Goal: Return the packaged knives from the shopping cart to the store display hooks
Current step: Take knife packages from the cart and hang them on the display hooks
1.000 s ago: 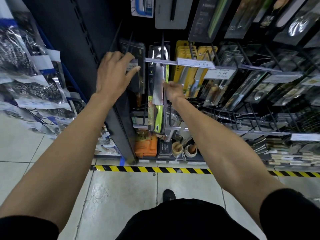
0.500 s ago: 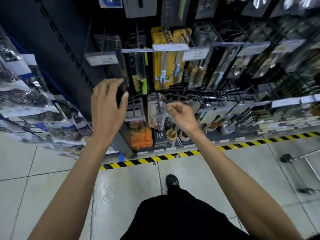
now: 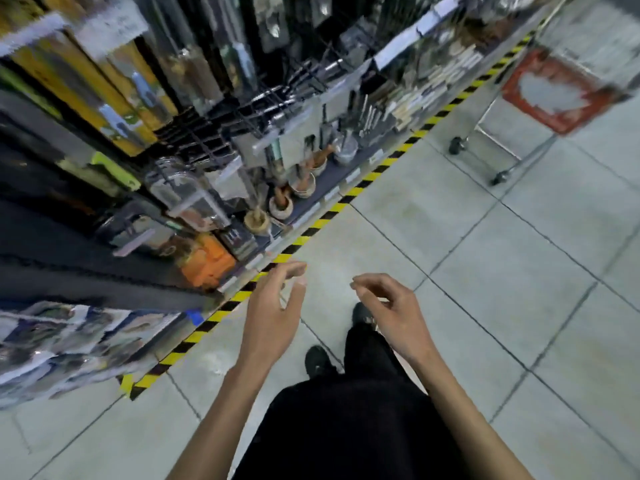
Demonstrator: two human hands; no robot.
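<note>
Closest to you are your own black trousers (image 3: 346, 431) and two dark shoes (image 3: 317, 362) on the pale tiled floor (image 3: 485, 306). Just ahead of them both your hands hang in the air over the tiles, a small gap between them. Your left hand (image 3: 272, 320) has nothing in it, fingers loosely bent and a bit spread. Your right hand (image 3: 393, 313) is the same deal, empty, fingers softly curled with the tips pointing toward the left one. Neither touches anything.

Past your left hand, yellow-and-black striped tape (image 3: 194, 336) runs diagonally along the foot of the shelving. On the bottom shelf behind it sit an orange box (image 3: 204, 263) and a row of little mortars (image 3: 281, 205) with pestles in them. Shiny packets (image 3: 52, 344) hang off to the far left.

Higher up, the packaged knives (image 3: 79, 88) hang in rows on the wire hooks (image 3: 273, 98). It's all pretty smeared, but you can make out yellow cards and one bright green handle.

The shopping cart (image 3: 554, 90) is way off at the top right, red basket on a wheeled metal frame, well apart from both hands. There's something pale in it, too blurry to tell what.
</note>
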